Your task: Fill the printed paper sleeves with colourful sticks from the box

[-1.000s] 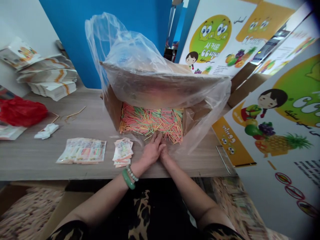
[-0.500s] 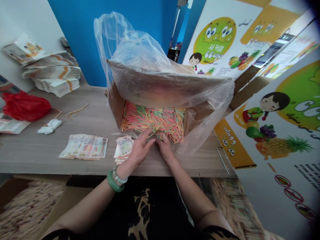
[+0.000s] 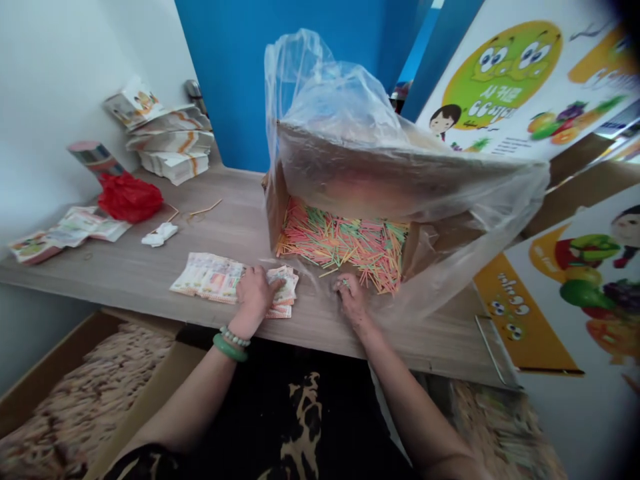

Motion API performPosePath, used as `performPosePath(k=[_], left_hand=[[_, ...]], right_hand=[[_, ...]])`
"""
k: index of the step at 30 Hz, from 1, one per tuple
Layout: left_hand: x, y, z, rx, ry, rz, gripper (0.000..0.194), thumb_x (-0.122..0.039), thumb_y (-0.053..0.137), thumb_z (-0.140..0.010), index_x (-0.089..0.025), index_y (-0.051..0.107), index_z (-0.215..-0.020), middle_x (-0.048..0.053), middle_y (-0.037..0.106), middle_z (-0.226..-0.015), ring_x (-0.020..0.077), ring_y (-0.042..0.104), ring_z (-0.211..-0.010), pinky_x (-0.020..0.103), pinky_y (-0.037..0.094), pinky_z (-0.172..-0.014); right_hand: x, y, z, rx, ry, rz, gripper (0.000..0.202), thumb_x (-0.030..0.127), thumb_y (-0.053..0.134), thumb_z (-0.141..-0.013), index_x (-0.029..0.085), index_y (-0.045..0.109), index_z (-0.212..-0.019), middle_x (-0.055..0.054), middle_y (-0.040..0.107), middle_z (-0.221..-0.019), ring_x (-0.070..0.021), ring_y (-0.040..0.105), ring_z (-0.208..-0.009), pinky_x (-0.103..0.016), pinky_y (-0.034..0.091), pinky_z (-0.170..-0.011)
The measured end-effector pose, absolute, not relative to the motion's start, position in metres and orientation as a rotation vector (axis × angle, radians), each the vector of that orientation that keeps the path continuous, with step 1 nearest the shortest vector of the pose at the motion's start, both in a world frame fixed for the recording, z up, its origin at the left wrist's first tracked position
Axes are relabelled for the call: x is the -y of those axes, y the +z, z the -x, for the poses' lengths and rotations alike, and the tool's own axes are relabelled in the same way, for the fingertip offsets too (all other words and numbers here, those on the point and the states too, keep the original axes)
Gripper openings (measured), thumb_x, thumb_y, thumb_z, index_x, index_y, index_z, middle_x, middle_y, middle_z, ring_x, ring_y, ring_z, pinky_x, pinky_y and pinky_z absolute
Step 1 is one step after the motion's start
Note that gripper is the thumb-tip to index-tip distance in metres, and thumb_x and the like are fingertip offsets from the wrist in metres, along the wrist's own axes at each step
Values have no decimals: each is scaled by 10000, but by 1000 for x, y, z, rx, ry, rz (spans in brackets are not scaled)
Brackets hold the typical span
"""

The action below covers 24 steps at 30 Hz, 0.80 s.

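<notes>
My right hand (image 3: 354, 303) is closed round a small bundle of thin sticks (image 3: 343, 283), just in front of the cardboard box; only their pale green ends show. In the box lies a loose heap of pink, green, yellow and orange sticks (image 3: 345, 240). My left hand (image 3: 254, 293) rests palm down between a row of overlapping printed packets (image 3: 207, 275) and a small stack of similar packets (image 3: 286, 287). Its fingers touch the row and its thumb is apart, toward the stack. A green bangle and a beaded bracelet circle the left wrist.
Clear plastic lining (image 3: 340, 100) drapes over the cardboard box (image 3: 274, 213). To the left are a red plastic bag (image 3: 131, 198), a crumpled white wad (image 3: 160, 234) and stacked printed packaging (image 3: 173, 143). Printed cartons (image 3: 500, 87) stand at right. A carton (image 3: 55, 353) sits below the table.
My left hand has left the right hand's side and moved left onto the packets. The right hand stays closed by the box front. The view has swung left.
</notes>
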<state>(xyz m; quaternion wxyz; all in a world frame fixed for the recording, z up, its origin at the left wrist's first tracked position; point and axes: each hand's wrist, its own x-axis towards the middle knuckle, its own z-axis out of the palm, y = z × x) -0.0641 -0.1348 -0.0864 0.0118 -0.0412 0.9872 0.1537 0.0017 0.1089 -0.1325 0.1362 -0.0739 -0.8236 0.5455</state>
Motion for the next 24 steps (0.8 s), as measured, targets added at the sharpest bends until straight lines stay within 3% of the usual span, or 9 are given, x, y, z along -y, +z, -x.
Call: performPosePath(k=[5,13,16,19,22,24], left_hand=[[142,-91,65,-2952,751,216,189,-384,591,-869,-207,646,-833,56,698,-808,239,636,-776,312,380,-637],[149,-84,52,-3147,965,43,109,-294,553,-877,-210,614,-846,51,670,-842,230,616,-835,302,405,-697],[149,-74,55,-3023,1263,102,147,-331,574,-851,-217,619,-932,-1,621,-725,206,598,-714,292,423,-659],[135,-60,57,-2770,1560,-87,320,-372,630,-795,-209,657,-1069,-14,654,-730,201,620,-715,292,462,-677],[106,-49,55,-2485,1689,-444,235,-368,599,-810,-211,732,-923,15,732,-835,203,651,-817,297,488,-767],[87,-46,53,-2373,1734,-556,203,-323,586,-810,-209,747,-859,21,749,-844,200,657,-825,296,494,-786]], right_hand=[[-111,-138,-5,2512,1509,68,191,381,526,-836,250,622,-937,-40,689,-902,-236,608,-894,-377,444,-844],[-115,-135,-6,2335,1539,198,159,359,511,-841,242,606,-789,-38,675,-818,-224,609,-846,-364,452,-827],[-117,-129,-3,2283,1595,285,169,384,535,-829,246,620,-878,-23,663,-775,-219,599,-796,-356,460,-792],[-107,-116,-1,2134,1780,314,230,385,534,-841,244,622,-999,9,617,-707,-194,574,-714,-327,465,-733],[-85,-98,3,2115,2036,159,253,350,547,-836,249,637,-1050,31,588,-674,-165,541,-642,-290,447,-650],[-72,-88,5,2170,2069,83,175,325,574,-821,249,655,-956,36,572,-662,-155,516,-627,-273,423,-611]])
